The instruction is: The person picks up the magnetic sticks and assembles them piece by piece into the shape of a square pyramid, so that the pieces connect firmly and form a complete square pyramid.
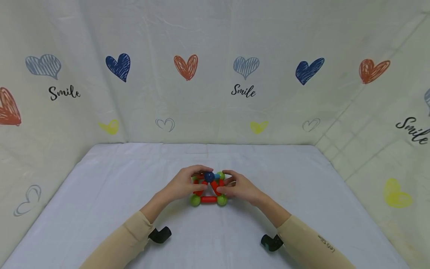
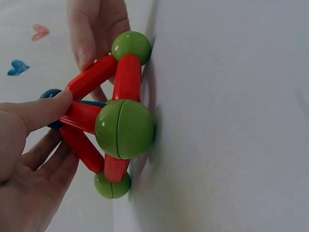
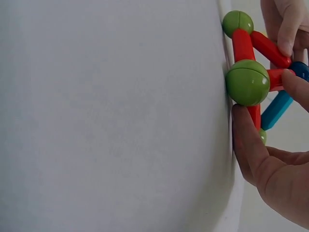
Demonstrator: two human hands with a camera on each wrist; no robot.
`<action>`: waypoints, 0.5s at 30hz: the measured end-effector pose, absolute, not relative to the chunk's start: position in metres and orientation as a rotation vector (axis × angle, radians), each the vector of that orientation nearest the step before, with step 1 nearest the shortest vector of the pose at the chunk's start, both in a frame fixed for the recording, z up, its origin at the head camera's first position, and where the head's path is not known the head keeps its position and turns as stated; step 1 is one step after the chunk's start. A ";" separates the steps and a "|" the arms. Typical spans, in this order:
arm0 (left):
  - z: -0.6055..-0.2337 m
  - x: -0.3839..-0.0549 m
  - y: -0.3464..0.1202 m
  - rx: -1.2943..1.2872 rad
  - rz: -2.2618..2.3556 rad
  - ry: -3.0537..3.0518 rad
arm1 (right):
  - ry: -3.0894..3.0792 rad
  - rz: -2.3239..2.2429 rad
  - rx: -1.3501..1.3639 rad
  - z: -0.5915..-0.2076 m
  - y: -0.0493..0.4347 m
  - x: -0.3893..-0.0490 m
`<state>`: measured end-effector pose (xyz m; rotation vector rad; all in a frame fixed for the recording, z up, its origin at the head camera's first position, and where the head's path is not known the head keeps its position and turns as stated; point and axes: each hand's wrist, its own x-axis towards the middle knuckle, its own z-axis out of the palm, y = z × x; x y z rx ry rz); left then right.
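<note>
A toy pyramid of rods and balls (image 1: 208,199) stands on the white cloth, between both hands. Green balls (image 2: 125,129) mark its base corners, joined by red rods (image 3: 243,44). Sloping rods rise to a dark blue ball (image 1: 209,176) at the top; one of them is a light blue rod (image 3: 276,110). My left hand (image 1: 181,185) grips it from the left, its thumb on a red sloping rod near the blue ball and its fingers behind. From the right, my right hand (image 1: 245,188) holds it, thumb on a sloping rod and fingers along the base by a green ball.
A white cloth (image 1: 141,164) covers the table under the pyramid. Behind it hangs a pale backdrop (image 1: 215,112) printed with hearts and words. Black devices (image 1: 160,235) stick out by both sleeves, low over the table.
</note>
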<state>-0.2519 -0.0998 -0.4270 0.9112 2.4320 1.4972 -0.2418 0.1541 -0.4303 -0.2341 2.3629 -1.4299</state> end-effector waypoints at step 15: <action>-0.435 -0.249 -0.105 0.962 1.539 2.454 | 2.312 -1.462 -0.248 -0.431 0.160 -0.241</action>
